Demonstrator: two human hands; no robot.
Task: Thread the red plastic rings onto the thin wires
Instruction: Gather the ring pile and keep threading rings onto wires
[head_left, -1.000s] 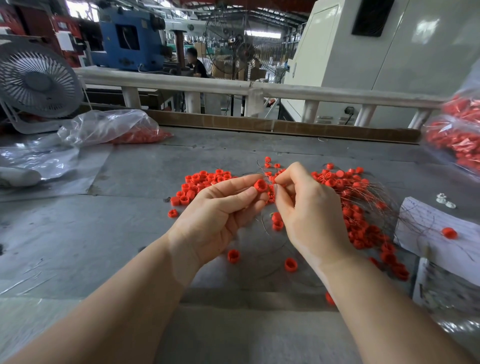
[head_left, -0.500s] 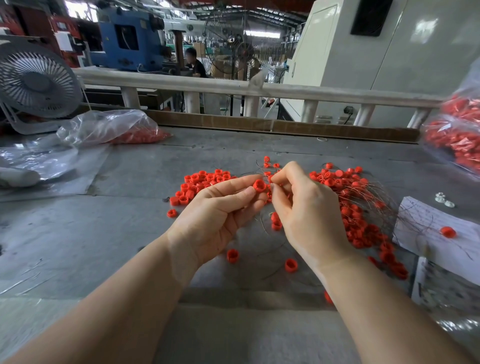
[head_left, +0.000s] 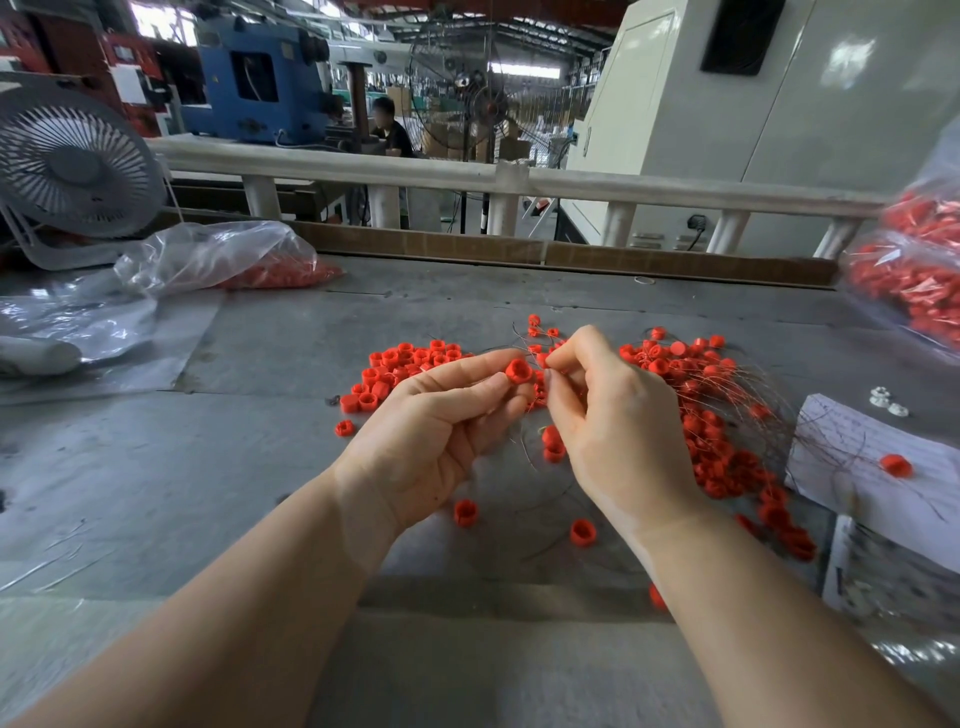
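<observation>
My left hand (head_left: 436, 431) pinches one red plastic ring (head_left: 518, 371) between thumb and forefinger, its hole facing up. Close to its right, my right hand (head_left: 618, 426) pinches the end of a thin wire (head_left: 524, 448) beside the ring; the wire's tip is too fine to see. A heap of loose red rings (head_left: 410, 364) lies beyond my left hand. A second heap of rings strung on wires (head_left: 701, 415) spreads to the right of my right hand. Single rings (head_left: 465, 512) lie on the grey table (head_left: 260, 467) under my wrists.
A clear bag with red rings (head_left: 218, 260) and a white fan (head_left: 72, 166) stand at the far left. Another bag full of red parts (head_left: 914, 270) sits at the right edge. White paper (head_left: 841, 457) with one ring lies at the right. A railing (head_left: 519, 182) borders the table's far side.
Both hands stay together over the table, barely shifted. My right hand's fingertips have edged slightly closer to the ring held by the left.
</observation>
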